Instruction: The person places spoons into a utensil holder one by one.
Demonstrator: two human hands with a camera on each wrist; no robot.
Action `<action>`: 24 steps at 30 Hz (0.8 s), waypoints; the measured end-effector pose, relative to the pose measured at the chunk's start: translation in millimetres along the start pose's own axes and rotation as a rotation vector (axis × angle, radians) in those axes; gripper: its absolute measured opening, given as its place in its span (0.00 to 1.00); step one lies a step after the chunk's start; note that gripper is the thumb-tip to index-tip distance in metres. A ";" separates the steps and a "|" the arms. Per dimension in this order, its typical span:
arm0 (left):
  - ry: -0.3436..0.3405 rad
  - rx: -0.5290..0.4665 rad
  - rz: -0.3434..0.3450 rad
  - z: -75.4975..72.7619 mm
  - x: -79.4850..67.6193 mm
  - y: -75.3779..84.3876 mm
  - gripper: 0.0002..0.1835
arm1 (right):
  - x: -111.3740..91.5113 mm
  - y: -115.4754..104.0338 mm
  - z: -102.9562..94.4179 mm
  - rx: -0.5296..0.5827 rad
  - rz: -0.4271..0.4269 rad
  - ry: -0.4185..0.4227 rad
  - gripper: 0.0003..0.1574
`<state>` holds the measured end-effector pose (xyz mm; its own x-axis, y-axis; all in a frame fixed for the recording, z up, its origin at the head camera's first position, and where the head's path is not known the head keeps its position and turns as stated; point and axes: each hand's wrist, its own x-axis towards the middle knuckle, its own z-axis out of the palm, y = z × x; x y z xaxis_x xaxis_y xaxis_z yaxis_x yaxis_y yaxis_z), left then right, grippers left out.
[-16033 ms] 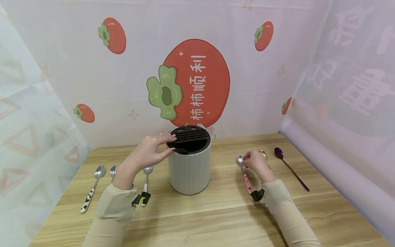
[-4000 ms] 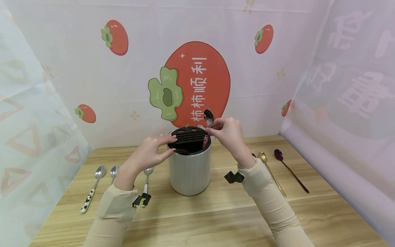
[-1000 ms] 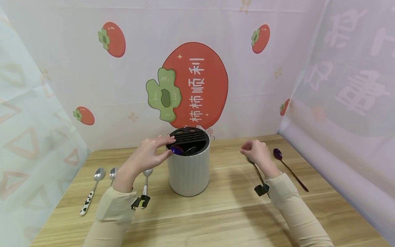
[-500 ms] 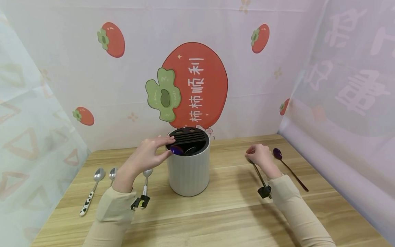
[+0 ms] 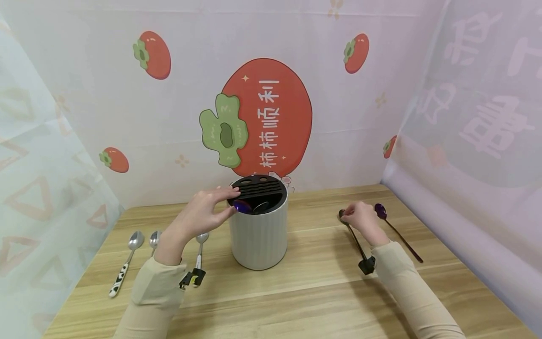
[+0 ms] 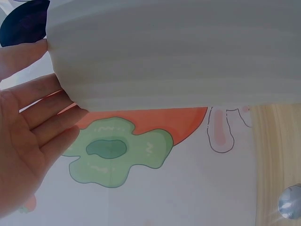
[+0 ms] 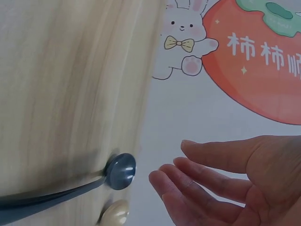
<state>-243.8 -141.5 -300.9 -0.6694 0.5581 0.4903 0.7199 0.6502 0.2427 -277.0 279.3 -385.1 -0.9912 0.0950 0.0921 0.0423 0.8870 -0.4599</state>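
My left hand [image 5: 203,212] rests on the top of the white ribbed utensil holder [image 5: 258,240], its fingers lying straight over the black slotted lid [image 5: 258,188]. By its thumb, a purple-blue spoon bowl [image 5: 243,206] shows in the lid's opening, and a second spoon bowl [image 5: 260,207] beside it looks dark. My right hand [image 5: 361,219] hovers at the head of a black spoon [image 5: 356,242] lying on the table. In the right wrist view its relaxed fingers [image 7: 188,186] hold nothing, apart from the black spoon's bowl [image 7: 121,171]. A gold spoon [image 7: 115,214] lies beside that one, hidden behind the hand in the head view.
Right of my right hand lies a dark purple spoon [image 5: 398,230]. Left of the holder are a cow-print-handled spoon [image 5: 127,263], a silver spoon [image 5: 155,238] partly behind my forearm, and a white-handled spoon [image 5: 201,247]. A printed cloth [image 5: 338,141] backs the wooden table [image 5: 271,301].
The pink-handled spoon went from the table into the holder with my right hand, which let go and came back right. Lately it has shifted slightly right and down. My left hand has stayed.
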 end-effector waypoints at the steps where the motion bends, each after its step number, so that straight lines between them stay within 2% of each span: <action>1: -0.001 0.000 -0.001 -0.1 -0.1 0.0 0.21 | 0.3 1.8 0.3 -0.004 -0.005 -0.001 0.13; 24: 0.000 0.002 -0.001 0.9 -0.2 -1.3 0.21 | 3.6 32.2 14.5 0.004 0.010 -0.047 0.08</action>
<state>-244.8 -142.0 -302.1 -0.6700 0.5577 0.4900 0.7191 0.6515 0.2417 -281.0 301.7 -412.4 -0.9955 0.0826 0.0460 0.0519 0.8843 -0.4640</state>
